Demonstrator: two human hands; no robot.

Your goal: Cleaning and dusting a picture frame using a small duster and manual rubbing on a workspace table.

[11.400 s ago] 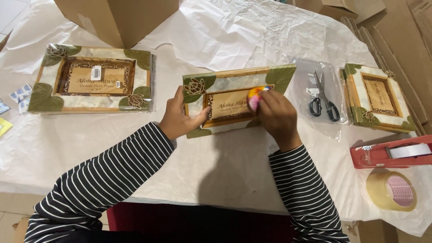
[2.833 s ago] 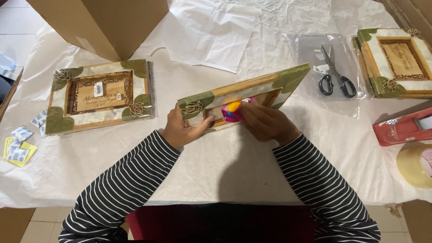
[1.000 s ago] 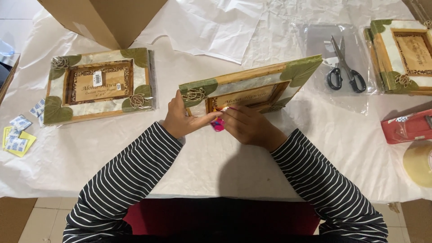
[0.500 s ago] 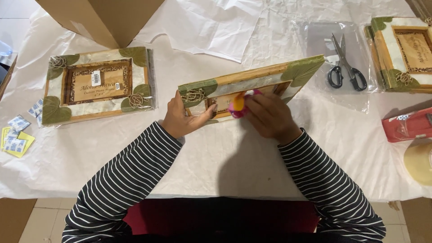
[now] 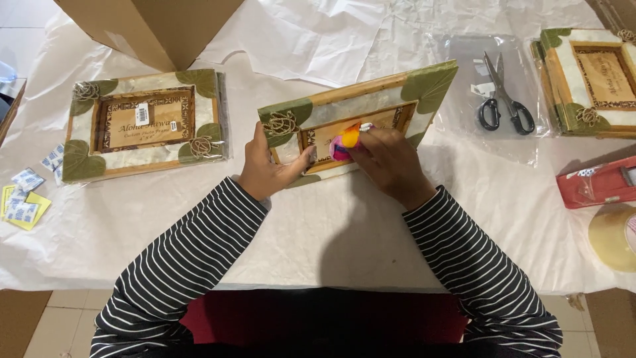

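A decorated picture frame with green leaf corners and a wooden inner border lies tilted in the middle of the white-covered table. My left hand grips its lower left corner, thumb on the front. My right hand presses a small orange and pink cloth against the frame's inner panel. Both arms wear black and white striped sleeves.
A second similar frame lies at left, a third at far right. Black-handled scissors rest on clear plastic. A brown cardboard box stands at the back. A red tape dispenser, a tape roll and small packets lie near the edges.
My right hand has kept rubbing the cloth over the middle frame's front, sliding from right toward the left part of the panel. My left hand stays on the corner.
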